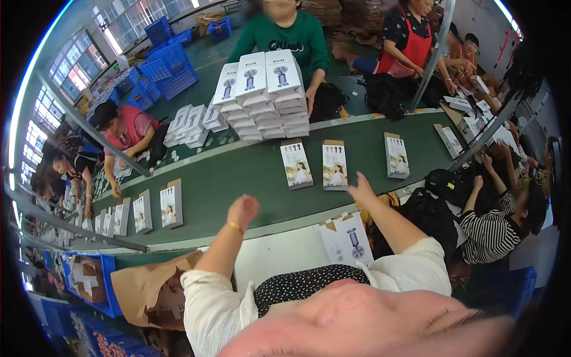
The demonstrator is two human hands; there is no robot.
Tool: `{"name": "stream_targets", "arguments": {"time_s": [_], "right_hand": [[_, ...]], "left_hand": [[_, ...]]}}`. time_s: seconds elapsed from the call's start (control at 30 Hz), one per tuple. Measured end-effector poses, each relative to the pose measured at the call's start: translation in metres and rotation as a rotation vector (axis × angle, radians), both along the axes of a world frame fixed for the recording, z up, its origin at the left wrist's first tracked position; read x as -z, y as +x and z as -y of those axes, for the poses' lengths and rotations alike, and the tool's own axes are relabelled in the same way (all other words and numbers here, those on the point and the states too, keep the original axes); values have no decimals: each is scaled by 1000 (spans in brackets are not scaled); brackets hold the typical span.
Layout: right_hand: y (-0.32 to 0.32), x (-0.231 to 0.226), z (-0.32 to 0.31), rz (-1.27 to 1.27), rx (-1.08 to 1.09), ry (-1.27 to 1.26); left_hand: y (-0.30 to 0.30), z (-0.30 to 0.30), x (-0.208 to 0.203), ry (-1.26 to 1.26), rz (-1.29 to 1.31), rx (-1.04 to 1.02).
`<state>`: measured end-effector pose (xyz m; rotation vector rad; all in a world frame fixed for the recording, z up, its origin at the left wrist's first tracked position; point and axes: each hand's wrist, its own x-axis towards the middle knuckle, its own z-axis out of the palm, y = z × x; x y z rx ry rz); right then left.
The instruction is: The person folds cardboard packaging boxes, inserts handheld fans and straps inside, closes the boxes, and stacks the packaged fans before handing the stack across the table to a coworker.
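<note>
Over the green conveyor belt, my left hand (242, 210) is raised with its fingers curled in and nothing visible in it. My right hand (361, 190) has its fingers stretched out, close to the lower right corner of a white fan box (335, 166); whether they touch cannot be told. That box lies on the belt, its top flap showing brown cardboard. Left of it lies a similar fan box (296, 165), and farther right another printed box (397, 156). In front of my body, a white box with a purple fan picture (348, 239) rests on the white tabletop (273, 250).
Across the belt (238, 172), a person in green stands behind a tall stack of fan boxes (256, 98). More boxes (171, 204) line the belt's left. Metal posts (437, 53) rise beside it. Black bundles (425, 208) lie at right, brown paper (148, 288) at lower left. Other people work around.
</note>
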<state>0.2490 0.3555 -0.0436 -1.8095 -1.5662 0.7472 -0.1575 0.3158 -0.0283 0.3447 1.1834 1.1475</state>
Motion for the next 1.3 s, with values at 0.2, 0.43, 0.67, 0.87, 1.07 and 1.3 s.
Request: {"name": "stream_targets", "arguments": {"time_s": [0.2, 0.43, 0.67, 0.87, 1.07, 1.3], "right_hand": [[11, -29, 118, 485, -156, -477], [0, -4, 135, 565, -95, -280], [-9, -24, 127, 637, -81, -323], [3, -25, 121, 586, -178, -492], [7, -20, 121, 638, -54, -361], [25, -21, 128, -40, -161, 69]], "left_hand": [[41, 138, 36, -293, -151, 122], [94, 193, 15, -197, -166, 260], [126, 192, -6, -121, -266, 437], [148, 200, -7, -98, -274, 504], [162, 203, -17, -92, -303, 551], [189, 200, -15, -87, -358, 331]]}}
